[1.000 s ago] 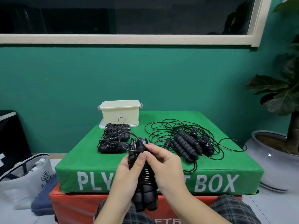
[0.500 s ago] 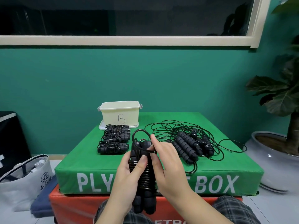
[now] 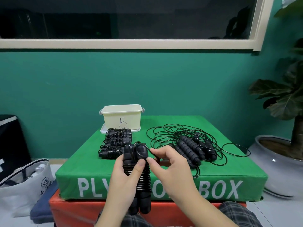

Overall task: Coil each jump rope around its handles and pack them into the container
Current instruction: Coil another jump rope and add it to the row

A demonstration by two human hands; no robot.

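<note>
Left hand grasps the paired handles upright above the box; right hand pinches the cord's last loop. The thin cord likely springs back, so it is best held at the coils. The container stands behind.
</note>
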